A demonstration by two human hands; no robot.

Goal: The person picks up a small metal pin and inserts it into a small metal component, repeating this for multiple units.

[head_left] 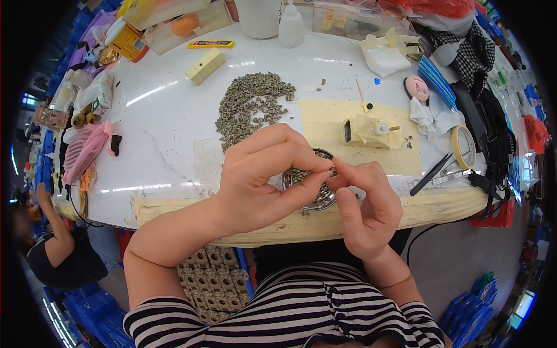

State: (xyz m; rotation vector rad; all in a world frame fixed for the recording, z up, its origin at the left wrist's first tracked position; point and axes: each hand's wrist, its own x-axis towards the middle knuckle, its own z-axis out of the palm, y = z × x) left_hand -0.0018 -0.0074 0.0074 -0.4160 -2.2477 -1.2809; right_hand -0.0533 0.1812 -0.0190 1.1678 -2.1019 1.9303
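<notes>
The left hand point(261, 174) and right hand point(362, 203) pinch one tiny metal part point(333, 169) together, fingertips closed on it. Directly under this grip sits the round metal dish point(316, 203) of parts on the surface point(174, 116). The part is so small that a slackened pinch could likely drop it among the others.

1. Dish point(322, 200) on table point(174, 116), near front edge, under both hands.
2. Parts pile point(250, 104) behind dish.
3. Jig point(366, 131) on mat point(325, 116), right of pile.
4. Tape roll point(462, 146) right of mat.
5. Bottle point(291, 26) at back.
</notes>
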